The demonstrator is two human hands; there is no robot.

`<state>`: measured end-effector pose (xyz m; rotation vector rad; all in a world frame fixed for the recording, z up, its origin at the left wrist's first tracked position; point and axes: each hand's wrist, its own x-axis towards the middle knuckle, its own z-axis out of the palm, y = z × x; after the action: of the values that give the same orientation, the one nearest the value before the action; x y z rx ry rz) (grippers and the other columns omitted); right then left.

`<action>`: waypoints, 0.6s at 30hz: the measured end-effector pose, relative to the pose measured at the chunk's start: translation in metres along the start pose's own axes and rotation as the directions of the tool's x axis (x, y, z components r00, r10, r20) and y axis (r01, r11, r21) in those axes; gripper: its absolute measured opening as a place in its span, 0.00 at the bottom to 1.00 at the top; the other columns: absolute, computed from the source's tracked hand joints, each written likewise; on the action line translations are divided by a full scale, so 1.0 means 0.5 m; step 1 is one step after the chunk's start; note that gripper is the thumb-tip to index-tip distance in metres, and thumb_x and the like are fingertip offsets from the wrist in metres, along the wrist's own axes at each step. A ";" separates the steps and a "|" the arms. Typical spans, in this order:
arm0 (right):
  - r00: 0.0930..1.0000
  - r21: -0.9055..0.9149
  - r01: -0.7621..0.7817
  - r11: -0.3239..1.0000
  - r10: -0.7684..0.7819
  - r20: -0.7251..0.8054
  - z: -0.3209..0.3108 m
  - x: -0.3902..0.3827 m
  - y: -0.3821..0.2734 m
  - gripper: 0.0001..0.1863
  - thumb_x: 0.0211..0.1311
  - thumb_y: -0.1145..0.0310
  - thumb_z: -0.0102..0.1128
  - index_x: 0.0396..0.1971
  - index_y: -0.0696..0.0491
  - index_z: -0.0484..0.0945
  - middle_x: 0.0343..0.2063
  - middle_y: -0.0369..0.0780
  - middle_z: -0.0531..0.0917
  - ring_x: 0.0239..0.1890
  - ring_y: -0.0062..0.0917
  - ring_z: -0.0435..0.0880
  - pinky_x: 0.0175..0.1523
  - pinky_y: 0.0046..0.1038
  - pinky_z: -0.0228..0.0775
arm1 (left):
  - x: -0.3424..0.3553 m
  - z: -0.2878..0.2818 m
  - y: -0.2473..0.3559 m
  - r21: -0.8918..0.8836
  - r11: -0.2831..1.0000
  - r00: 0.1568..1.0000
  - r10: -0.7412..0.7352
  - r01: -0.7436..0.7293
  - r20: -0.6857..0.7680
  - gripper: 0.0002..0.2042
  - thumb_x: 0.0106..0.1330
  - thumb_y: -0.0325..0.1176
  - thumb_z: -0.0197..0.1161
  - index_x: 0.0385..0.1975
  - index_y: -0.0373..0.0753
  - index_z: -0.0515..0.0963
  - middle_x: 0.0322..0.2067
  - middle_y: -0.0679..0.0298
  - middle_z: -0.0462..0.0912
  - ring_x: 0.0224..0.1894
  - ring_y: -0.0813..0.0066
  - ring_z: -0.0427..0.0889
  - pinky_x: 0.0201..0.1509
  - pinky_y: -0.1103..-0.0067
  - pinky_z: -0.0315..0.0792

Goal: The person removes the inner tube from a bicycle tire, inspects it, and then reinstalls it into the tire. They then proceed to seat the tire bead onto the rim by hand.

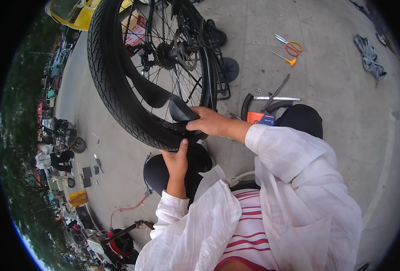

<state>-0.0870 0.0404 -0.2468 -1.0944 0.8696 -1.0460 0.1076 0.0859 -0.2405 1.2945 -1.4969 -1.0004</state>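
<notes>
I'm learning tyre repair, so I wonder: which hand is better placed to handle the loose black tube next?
Probably the right hand: it grips the loose black tube, while the left hand holds the tyre near its lower end.

Your left forearm point(176, 187) rises steeply, its hand point(176, 163) upright, thumb pointing up, fingers mostly hidden. Your right forearm point(238, 130) slants in from the right, and your right hand point(209, 122) grips with its thumb stretched leftward, just above the left one.
</notes>
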 end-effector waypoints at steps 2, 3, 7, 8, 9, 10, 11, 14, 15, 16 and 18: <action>0.996 0.080 0.066 0.995 -0.071 0.055 -0.002 -0.001 -0.013 0.21 0.55 0.65 0.65 0.47 0.61 0.77 0.35 0.40 0.82 0.38 0.23 0.78 0.48 0.27 0.70 | 0.001 0.006 0.005 -0.024 1.000 1.000 0.004 -0.004 -0.001 0.29 0.65 0.29 0.67 0.61 0.31 0.60 0.55 0.58 0.73 0.55 0.72 0.72 0.63 0.76 0.65; 0.994 0.050 0.102 0.994 -0.104 0.035 0.001 -0.003 -0.032 0.21 0.54 0.65 0.65 0.46 0.60 0.77 0.33 0.41 0.82 0.37 0.25 0.79 0.46 0.28 0.71 | 0.001 0.003 0.004 -0.023 1.000 1.000 0.004 -0.004 -0.007 0.29 0.65 0.29 0.67 0.61 0.31 0.60 0.55 0.59 0.73 0.55 0.73 0.72 0.63 0.76 0.65; 0.967 -0.081 0.229 0.970 -0.236 -0.094 -0.008 -0.001 -0.064 0.20 0.52 0.64 0.66 0.43 0.61 0.78 0.31 0.45 0.83 0.33 0.32 0.80 0.44 0.31 0.73 | 0.002 0.009 0.007 -0.018 1.000 0.999 -0.006 0.006 -0.036 0.30 0.64 0.28 0.68 0.62 0.32 0.59 0.55 0.59 0.72 0.55 0.73 0.72 0.63 0.76 0.64; 0.954 -0.114 0.257 0.960 -0.271 -0.131 -0.010 0.004 -0.065 0.20 0.52 0.64 0.66 0.42 0.61 0.78 0.31 0.46 0.83 0.33 0.32 0.80 0.44 0.32 0.73 | 0.001 0.009 0.007 -0.015 1.000 1.000 -0.007 0.007 -0.028 0.30 0.64 0.28 0.68 0.62 0.32 0.59 0.55 0.59 0.72 0.55 0.73 0.72 0.63 0.76 0.64; 0.948 -0.117 0.268 0.956 -0.283 -0.144 -0.012 0.006 -0.066 0.18 0.54 0.65 0.63 0.40 0.62 0.78 0.31 0.49 0.83 0.34 0.34 0.81 0.45 0.33 0.73 | 0.001 0.007 0.008 -0.013 1.000 1.000 -0.008 0.008 -0.020 0.30 0.64 0.28 0.68 0.62 0.32 0.59 0.54 0.59 0.71 0.55 0.73 0.71 0.63 0.77 0.64; 0.956 -0.110 0.255 0.961 -0.267 -0.122 -0.014 0.006 -0.067 0.17 0.54 0.65 0.62 0.41 0.62 0.77 0.32 0.49 0.83 0.34 0.35 0.81 0.45 0.33 0.73 | 0.001 0.007 0.009 -0.011 1.000 1.000 -0.009 0.009 -0.012 0.30 0.64 0.28 0.68 0.62 0.32 0.59 0.54 0.59 0.71 0.55 0.73 0.71 0.62 0.77 0.64; 0.963 -0.102 0.240 0.965 -0.250 -0.099 -0.015 0.003 -0.081 0.17 0.55 0.66 0.61 0.41 0.62 0.77 0.32 0.49 0.83 0.35 0.35 0.81 0.45 0.33 0.73 | 0.001 0.007 0.011 -0.004 1.000 1.000 -0.004 0.004 -0.021 0.30 0.64 0.28 0.68 0.62 0.32 0.59 0.54 0.59 0.71 0.55 0.73 0.71 0.63 0.77 0.64; 0.978 -0.157 0.200 0.967 -0.206 -0.019 -0.017 -0.001 -0.114 0.18 0.60 0.66 0.58 0.46 0.62 0.76 0.33 0.45 0.83 0.37 0.27 0.81 0.47 0.29 0.72 | 0.000 0.006 0.016 0.011 1.000 0.999 -0.003 0.004 -0.041 0.30 0.64 0.28 0.68 0.62 0.32 0.59 0.54 0.59 0.71 0.55 0.72 0.71 0.63 0.76 0.64; 0.982 -0.189 0.187 0.964 -0.189 0.007 -0.017 0.000 -0.118 0.18 0.62 0.66 0.57 0.48 0.62 0.76 0.34 0.42 0.83 0.38 0.23 0.81 0.48 0.26 0.72 | 0.000 0.005 0.015 0.010 1.000 0.999 -0.014 0.015 -0.041 0.30 0.64 0.29 0.68 0.62 0.32 0.59 0.54 0.59 0.71 0.55 0.72 0.71 0.63 0.76 0.63; 0.981 -0.198 0.184 0.963 -0.194 -0.032 -0.013 0.003 -0.114 0.19 0.62 0.66 0.57 0.49 0.62 0.75 0.34 0.43 0.83 0.39 0.24 0.82 0.49 0.27 0.72 | 0.000 0.003 0.015 0.011 1.000 0.999 -0.025 0.026 -0.042 0.30 0.64 0.29 0.68 0.62 0.32 0.59 0.54 0.59 0.71 0.55 0.71 0.71 0.63 0.76 0.63; 0.970 -0.213 0.184 0.960 -0.212 -0.119 -0.002 0.011 -0.097 0.20 0.62 0.67 0.56 0.51 0.61 0.75 0.35 0.44 0.84 0.41 0.26 0.83 0.50 0.28 0.73 | 0.000 0.009 0.024 -0.001 0.999 0.999 -0.040 0.040 -0.023 0.31 0.64 0.29 0.68 0.63 0.32 0.58 0.56 0.58 0.70 0.57 0.71 0.69 0.65 0.75 0.61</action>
<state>-0.0973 0.0293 -0.2002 -1.3103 1.0103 -1.2334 0.1002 0.0877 -0.2304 1.3361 -1.4589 -1.0080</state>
